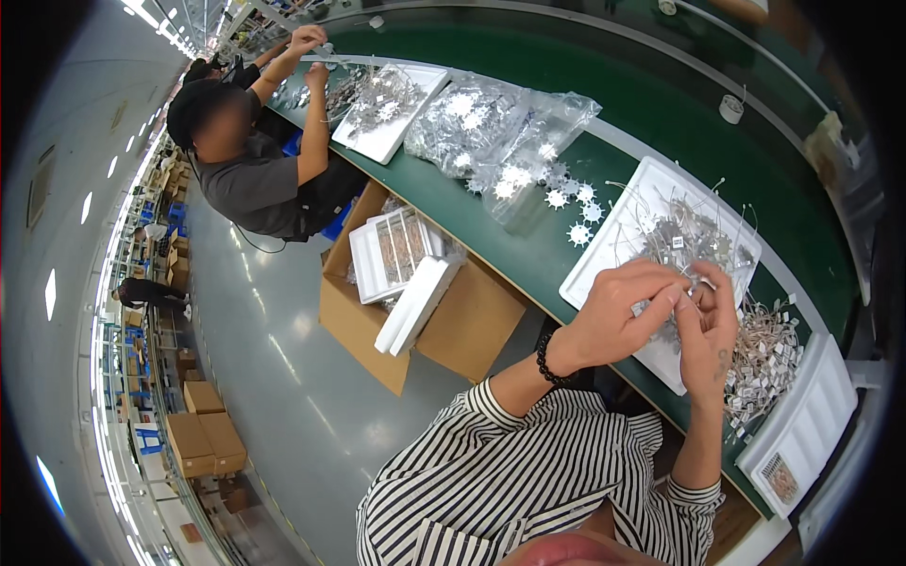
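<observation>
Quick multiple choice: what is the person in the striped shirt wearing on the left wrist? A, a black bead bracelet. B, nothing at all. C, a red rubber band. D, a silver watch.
A: a black bead bracelet circles the wrist just below the left hand, which meets the right hand over the white tray of small metal parts.

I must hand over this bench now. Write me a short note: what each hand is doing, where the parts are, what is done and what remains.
Left hand: fingertips pinch a small part, too small to identify.
Right hand: raised against the left, fingers on the same part.
Both hands are above the white tray heaped with small wired metal parts.
Right of it: a pile of wired pieces with white tags, and another white tray.
White star-shaped pieces lie on the green table beside clear bags.
Done and remaining counts cannot be judged; the heap is still large.
</observation>
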`<action>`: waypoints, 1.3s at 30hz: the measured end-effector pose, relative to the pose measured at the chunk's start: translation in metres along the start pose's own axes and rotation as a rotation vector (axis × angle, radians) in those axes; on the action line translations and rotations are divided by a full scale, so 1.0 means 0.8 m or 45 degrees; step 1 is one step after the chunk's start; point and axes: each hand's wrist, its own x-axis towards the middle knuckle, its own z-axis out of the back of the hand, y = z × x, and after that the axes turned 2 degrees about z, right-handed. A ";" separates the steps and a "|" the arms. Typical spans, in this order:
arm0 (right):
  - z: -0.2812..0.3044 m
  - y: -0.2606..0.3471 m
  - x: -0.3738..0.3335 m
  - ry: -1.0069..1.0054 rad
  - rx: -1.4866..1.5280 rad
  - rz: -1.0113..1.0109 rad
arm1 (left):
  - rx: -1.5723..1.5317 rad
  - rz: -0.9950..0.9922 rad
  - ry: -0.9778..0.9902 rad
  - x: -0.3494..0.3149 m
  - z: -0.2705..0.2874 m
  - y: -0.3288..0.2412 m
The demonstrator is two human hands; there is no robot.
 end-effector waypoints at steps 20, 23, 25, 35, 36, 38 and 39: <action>0.045 -0.026 -0.009 0.108 -0.559 0.302 | -0.344 0.691 -0.008 0.026 0.003 -0.016; 0.045 -0.031 -0.005 0.088 -0.743 0.465 | -0.218 0.607 -0.110 0.041 0.004 -0.006; 0.040 -0.032 -0.003 0.037 -0.829 0.542 | 0.035 0.491 -0.143 0.057 0.011 0.011; 0.144 -0.073 -0.098 -0.466 -0.992 0.453 | 0.759 0.222 -0.561 0.008 0.068 0.105; 0.156 -0.080 -0.112 -0.580 -1.107 0.464 | 0.953 0.209 -0.559 -0.003 0.074 0.117; 0.155 -0.071 -0.121 -0.600 -1.173 0.265 | 1.153 0.379 -0.418 -0.032 0.087 0.126; 0.146 -0.070 -0.117 -0.573 -1.041 0.165 | 1.153 0.383 -0.421 -0.035 0.089 0.129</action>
